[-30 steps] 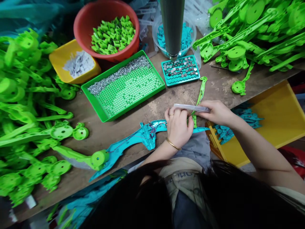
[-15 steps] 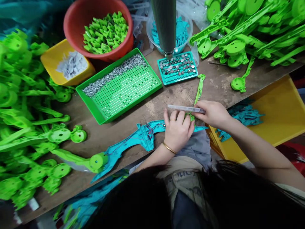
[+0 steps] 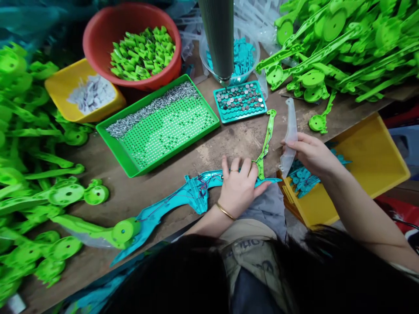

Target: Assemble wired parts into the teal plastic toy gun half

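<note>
My right hand (image 3: 309,150) pinches a translucent plastic limb-shaped piece (image 3: 290,131), held upright above the table's front edge. My left hand (image 3: 238,185) lies over the right part of a blue plastic toy bow half (image 3: 170,196), its fingers across the far edge and its thumb along the near edge. Thin wires run along the open inside of this half. Just right of my left fingers, a slim green plastic arm (image 3: 268,135) with a dark wire joins the blue half and points away from me. At the left end, a green arm with a round hub (image 3: 124,232) touches the blue half.
A green tray of screws (image 3: 131,163), a turquoise tray of small metal discs (image 3: 240,115) and a hanging screwdriver (image 3: 218,39) are ahead. Behind stand a red bowl (image 3: 91,48), a yellow bin (image 3: 55,87) and a clear bowl. Green parts flank both sides; a yellow crate (image 3: 386,170) sits right.
My right hand has moved right, away from the left hand, and turned the translucent piece from lying edge-on to upright. My left hand stays on the blue bow half. The whole view has shifted slightly.
</note>
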The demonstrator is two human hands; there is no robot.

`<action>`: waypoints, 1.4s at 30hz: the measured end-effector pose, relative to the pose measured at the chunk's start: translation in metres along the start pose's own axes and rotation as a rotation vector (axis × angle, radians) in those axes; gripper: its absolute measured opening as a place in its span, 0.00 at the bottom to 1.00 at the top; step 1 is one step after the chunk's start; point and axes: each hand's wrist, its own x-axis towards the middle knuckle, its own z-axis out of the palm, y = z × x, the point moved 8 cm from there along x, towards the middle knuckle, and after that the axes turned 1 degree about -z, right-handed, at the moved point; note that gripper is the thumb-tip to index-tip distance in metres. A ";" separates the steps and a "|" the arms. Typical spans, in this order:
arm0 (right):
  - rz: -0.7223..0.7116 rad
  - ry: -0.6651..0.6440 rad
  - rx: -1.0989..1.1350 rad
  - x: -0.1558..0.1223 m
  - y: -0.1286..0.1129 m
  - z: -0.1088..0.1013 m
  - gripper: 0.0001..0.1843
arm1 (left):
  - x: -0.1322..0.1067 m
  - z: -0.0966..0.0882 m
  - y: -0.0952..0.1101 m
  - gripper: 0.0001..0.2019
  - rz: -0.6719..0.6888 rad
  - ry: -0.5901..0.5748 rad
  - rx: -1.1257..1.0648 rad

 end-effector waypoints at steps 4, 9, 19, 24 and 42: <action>-0.004 -0.018 -0.011 -0.001 -0.002 0.009 0.16 | 0.005 -0.003 0.002 0.25 0.018 -0.005 -0.020; -0.147 -0.060 -0.415 0.001 -0.007 0.025 0.13 | 0.020 -0.003 0.007 0.20 0.002 0.067 -0.061; -0.426 0.046 -0.798 -0.003 -0.020 0.037 0.08 | 0.022 0.014 0.007 0.20 0.040 0.047 -0.110; -0.542 0.039 -0.928 -0.007 -0.024 0.041 0.06 | 0.022 0.014 0.006 0.21 0.041 0.055 -0.133; -0.565 0.313 -0.890 0.005 -0.049 -0.008 0.29 | 0.023 0.017 0.005 0.19 0.032 -0.002 -0.160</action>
